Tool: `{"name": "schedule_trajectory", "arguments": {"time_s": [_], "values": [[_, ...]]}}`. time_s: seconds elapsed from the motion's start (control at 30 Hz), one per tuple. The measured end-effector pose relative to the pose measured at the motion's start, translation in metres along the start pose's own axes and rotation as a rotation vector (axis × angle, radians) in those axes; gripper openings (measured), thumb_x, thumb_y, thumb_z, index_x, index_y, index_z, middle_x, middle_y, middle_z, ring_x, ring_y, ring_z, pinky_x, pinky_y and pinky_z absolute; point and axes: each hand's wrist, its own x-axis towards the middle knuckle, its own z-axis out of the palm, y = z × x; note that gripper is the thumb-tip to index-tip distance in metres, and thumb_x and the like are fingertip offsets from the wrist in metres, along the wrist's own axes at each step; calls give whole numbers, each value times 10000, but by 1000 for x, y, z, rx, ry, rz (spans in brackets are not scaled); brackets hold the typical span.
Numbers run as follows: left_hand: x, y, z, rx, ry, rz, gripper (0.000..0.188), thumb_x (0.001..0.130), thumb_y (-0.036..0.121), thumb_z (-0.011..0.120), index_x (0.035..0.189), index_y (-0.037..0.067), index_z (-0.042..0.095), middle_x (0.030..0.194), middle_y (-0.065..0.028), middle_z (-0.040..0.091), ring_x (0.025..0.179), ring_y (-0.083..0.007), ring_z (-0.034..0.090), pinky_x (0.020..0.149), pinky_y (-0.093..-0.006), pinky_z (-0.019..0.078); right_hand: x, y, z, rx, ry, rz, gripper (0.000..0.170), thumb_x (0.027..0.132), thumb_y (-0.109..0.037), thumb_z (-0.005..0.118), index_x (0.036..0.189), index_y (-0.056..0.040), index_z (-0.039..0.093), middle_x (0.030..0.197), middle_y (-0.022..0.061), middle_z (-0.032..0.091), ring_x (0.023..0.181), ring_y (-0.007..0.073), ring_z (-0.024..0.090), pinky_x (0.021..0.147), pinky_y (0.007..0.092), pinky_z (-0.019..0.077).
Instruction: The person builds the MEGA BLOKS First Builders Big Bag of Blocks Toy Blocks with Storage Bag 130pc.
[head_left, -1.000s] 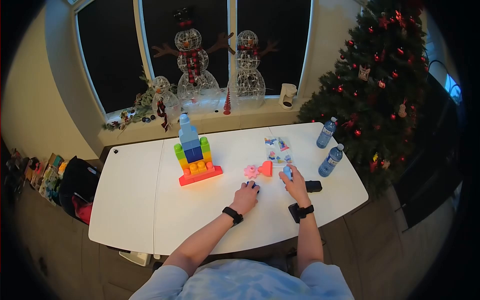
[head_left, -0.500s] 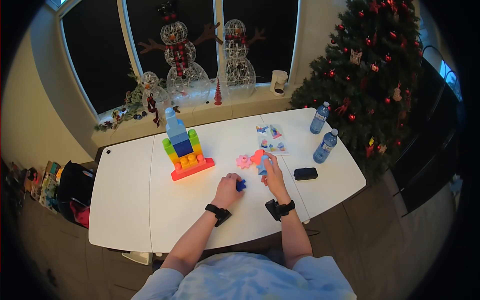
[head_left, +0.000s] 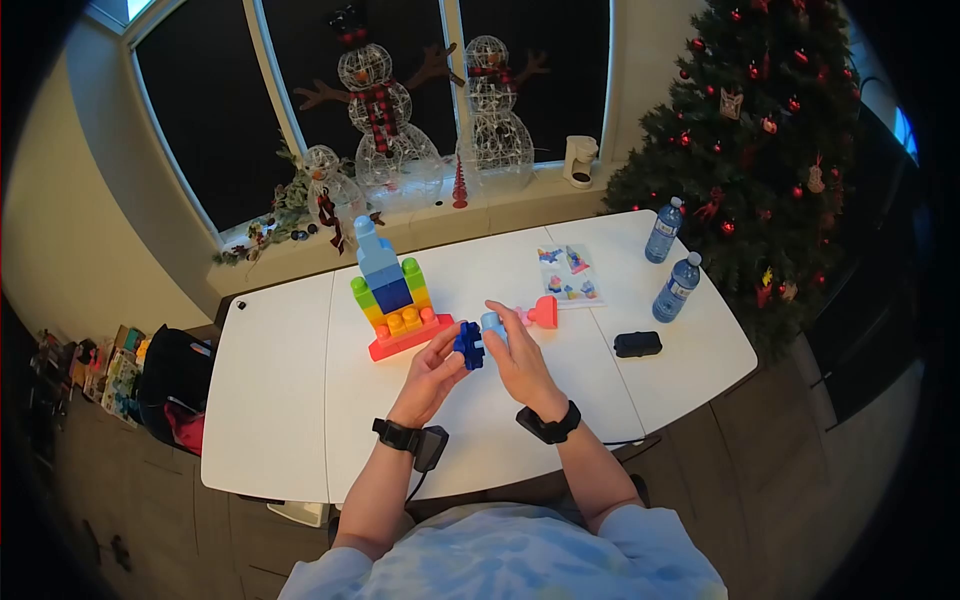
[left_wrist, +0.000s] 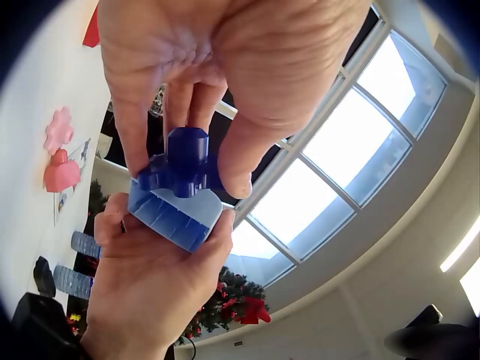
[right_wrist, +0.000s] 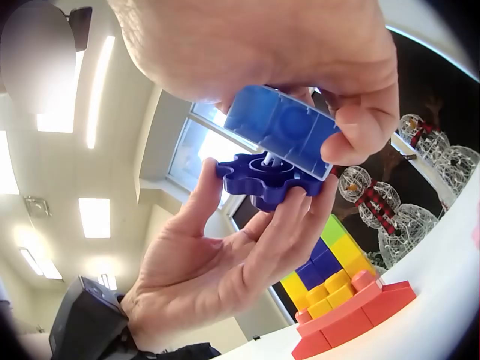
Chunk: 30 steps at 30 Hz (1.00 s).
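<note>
Above the table, the left hand [head_left: 427,384] pinches a dark blue gear-shaped piece [head_left: 469,345] between thumb and fingers. Facing it, the right hand [head_left: 524,370] grips a light blue block [head_left: 493,325]. In the right wrist view the block [right_wrist: 281,127], its hollow underside showing, lies against or very near the gear piece [right_wrist: 268,178]; whether they are joined I cannot tell. The left wrist view shows a round stud on the gear piece [left_wrist: 187,161], with the light blue block [left_wrist: 175,217] just beyond it.
A tower of colored blocks [head_left: 392,292] stands left of the hands. Behind them lie a coral piece [head_left: 545,312] and a partly hidden pink gear. A picture sheet [head_left: 571,277], two water bottles [head_left: 663,232] [head_left: 676,288] and a black case [head_left: 638,344] are on the table [head_left: 265,400].
The left hand has lifted the dark blue gear piece off the table. The right hand has brought the light blue block leftward beside it, and the head view has shifted.
</note>
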Motion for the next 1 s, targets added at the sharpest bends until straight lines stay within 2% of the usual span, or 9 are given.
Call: {"name": "schedule_trajectory", "arguments": {"time_s": [0.2,0.4,0.5,0.57,0.67,0.7,0.8,0.87,1.0], "values": [[-4,-2,-8,6,60,14,652,938,102,732,1516,46,437,1472,-77,541,1224,-157,607,1043,-342,496,-3,-16,5,-75,-43,18,506,1037,-351,512,1458,-88,414,1356,242,553,1146,440,609,914,482,521],[-4,9,-8,222,112,105,669,879,70,781,1483,59,493,1441,-88,562,1171,-198,642,1018,-366,529,2,-6,25,-13,-146,84,526,1055,-352,471,1494,-78,375,1417,256,514,1243,434,565,1028,461,461],[-13,20,-18,286,106,121,711,825,40,816,1468,65,514,1439,-97,561,1156,-203,643,1008,-361,531,7,16,44,11,-180,-22,576,1053,-425,475,1515,-111,336,1403,240,507,1160,456,605,935,507,516],[-14,22,-34,524,151,132,746,758,17,851,1436,58,542,1402,-108,578,1127,-212,650,997,-368,539,12,27,50,-43,-380,12,618,1048,-486,480,1530,-123,350,1439,234,473,1227,442,573,985,504,494],[-16,10,-72,892,275,155,765,700,29,880,1400,68,574,1333,-100,605,1119,-230,648,991,-375,544,24,39,36,-173,-436,-22,629,1033,-534,498,1500,-119,427,1449,230,464,1286,432,529,1038,496,463],[-19,8,-78,1086,381,202,734,660,65,875,1344,77,611,1221,-100,631,1086,-260,658,962,-387,555,30,42,29,-270,-393,34,609,994,-511,585,1428,-89,519,1445,226,469,1320,415,503,1065,486,449],[-24,4,-99,1419,512,192,707,623,109,873,1289,82,638,1141,-112,631,1047,-291,663,932,-398,560,47,69,-6,-478,-282,49,607,920,-410,709,1398,-73,547,1458,222,467,1330,408,497,1059,475,460],[-27,1,-104,1432,556,234,678,612,129,863,1253,82,645,1110,-120,626,1019,-310,662,911,-413,560,57,91,-28,-543,-238,137,664,811,-295,805,1385,-71,557,1482,211,461,1348,395,484,1060,466,468],[-22,0,-102,1407,600,176,681,619,106,861,1260,92,631,1213,-127,631,1075,-333,637,932,-428,553,63,134,-56,-693,-217,183,700,746,-215,827,1379,-78,562,1483,201,468,1344,385,489,1057,458,479]]}}
